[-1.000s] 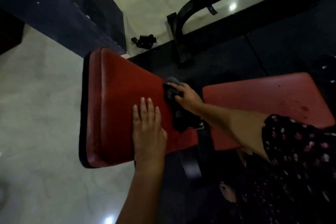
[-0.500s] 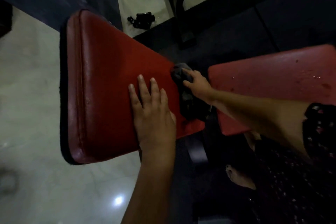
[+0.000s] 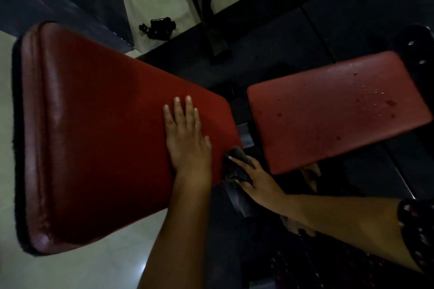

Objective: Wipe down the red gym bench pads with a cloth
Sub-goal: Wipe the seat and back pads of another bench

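Right hand [image 3: 256, 179] presses dark cloth [image 3: 236, 164] against pad [image 3: 105, 136] corner.

Large red pad [image 3: 98, 129]: glossy, flat, wide end at left. Smaller red pad [image 3: 328, 112]: to its right across gap, speckled with droplets. Dark crumpled cloth [image 3: 237, 162] touches large pad's near right corner.

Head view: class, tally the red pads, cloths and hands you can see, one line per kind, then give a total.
Red pads: 2 (large pad, small pad)
Cloths: 1 (cloth, gripped by the right hand)
Hands: 2 (left hand flat on the large pad, plus the right hand)
Total: 5
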The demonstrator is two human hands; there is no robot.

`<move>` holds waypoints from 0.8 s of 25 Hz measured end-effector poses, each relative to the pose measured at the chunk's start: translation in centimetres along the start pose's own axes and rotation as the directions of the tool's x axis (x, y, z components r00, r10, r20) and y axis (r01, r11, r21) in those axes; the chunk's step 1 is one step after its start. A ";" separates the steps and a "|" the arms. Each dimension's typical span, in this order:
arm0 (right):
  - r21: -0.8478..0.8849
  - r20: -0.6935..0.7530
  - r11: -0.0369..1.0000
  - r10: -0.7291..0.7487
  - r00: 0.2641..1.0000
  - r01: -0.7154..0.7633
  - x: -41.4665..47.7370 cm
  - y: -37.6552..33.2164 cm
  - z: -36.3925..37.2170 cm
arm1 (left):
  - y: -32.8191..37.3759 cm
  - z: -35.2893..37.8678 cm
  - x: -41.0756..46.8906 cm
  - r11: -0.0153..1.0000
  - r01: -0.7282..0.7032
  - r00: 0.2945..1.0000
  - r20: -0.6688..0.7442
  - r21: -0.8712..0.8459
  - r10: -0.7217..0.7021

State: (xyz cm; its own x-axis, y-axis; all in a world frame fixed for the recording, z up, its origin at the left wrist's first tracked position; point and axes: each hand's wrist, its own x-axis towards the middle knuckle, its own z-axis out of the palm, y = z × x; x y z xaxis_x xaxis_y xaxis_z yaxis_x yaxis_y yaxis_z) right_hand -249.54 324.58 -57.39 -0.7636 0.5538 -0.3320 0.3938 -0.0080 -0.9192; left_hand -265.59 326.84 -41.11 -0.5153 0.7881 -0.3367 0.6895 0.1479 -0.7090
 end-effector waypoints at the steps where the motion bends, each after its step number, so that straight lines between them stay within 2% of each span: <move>1: -0.018 -0.012 1.000 -0.011 1.000 0.011 0.6 -0.1 -0.2 | 0.0 -0.2 0.0 1.000 0.001 1.000 0.005 0.002 -0.001; 6: -0.161 -0.096 0.987 -0.001 0.995 -0.015 7.3 -1.7 -2.8 | 0.1 -0.2 0.1 1.000 -0.006 1.000 0.003 0.021 0.006; 13: -0.300 -0.077 0.954 -0.005 0.997 -0.019 20.8 -4.8 -7.8 | 0.3 0.1 -0.2 0.997 -0.020 0.997 -0.081 -0.080 0.013; 16: -0.296 -0.034 0.950 0.090 0.995 -0.096 24.7 -4.3 -8.5 | 0.9 -0.6 -0.8 0.985 -0.040 0.991 -0.134 -0.166 0.018; 20: -0.188 0.002 0.970 0.155 0.988 -0.152 23.4 0.3 -7.1 | 3.2 -1.2 -1.1 0.983 -0.110 0.994 -0.040 -0.148 0.105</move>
State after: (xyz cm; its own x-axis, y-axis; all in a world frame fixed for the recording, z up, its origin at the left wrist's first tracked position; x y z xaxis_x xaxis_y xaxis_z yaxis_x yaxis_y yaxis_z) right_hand -263.64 343.47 -63.90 -0.6944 0.5440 -0.4711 0.5944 0.0646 -0.8015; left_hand -262.28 327.15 -42.27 -0.4193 0.8226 -0.3841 0.8095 0.1472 -0.5684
